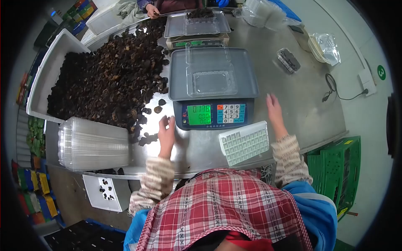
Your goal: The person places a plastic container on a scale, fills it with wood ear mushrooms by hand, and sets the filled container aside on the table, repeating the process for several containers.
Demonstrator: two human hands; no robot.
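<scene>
On the grey tray [247, 83] of the digital scale [217, 115] lies a clear plastic clamshell box [211, 81], its lid folded back; no mushrooms show in it. My left hand [166, 133] is just left of the scale, fingers a little bent and apart, holding nothing. To the scale's right, my right hand [274, 113] stretches its fingers out and is also without a load. Between my arms a sheet of printed labels [245, 143] rests against the front of the scale. Loose dark wood ear mushrooms [113, 79] are heaped left of the scale.
A white foam box [37, 96] lies tipped beside the heap. Nested clear boxes [94, 144] stand at the near left. A filled box [288, 60], a basket [317, 49] and a cable [333, 90] are rightward. Across the table, a co-worker's hand [152, 11] is near a second scale [197, 40].
</scene>
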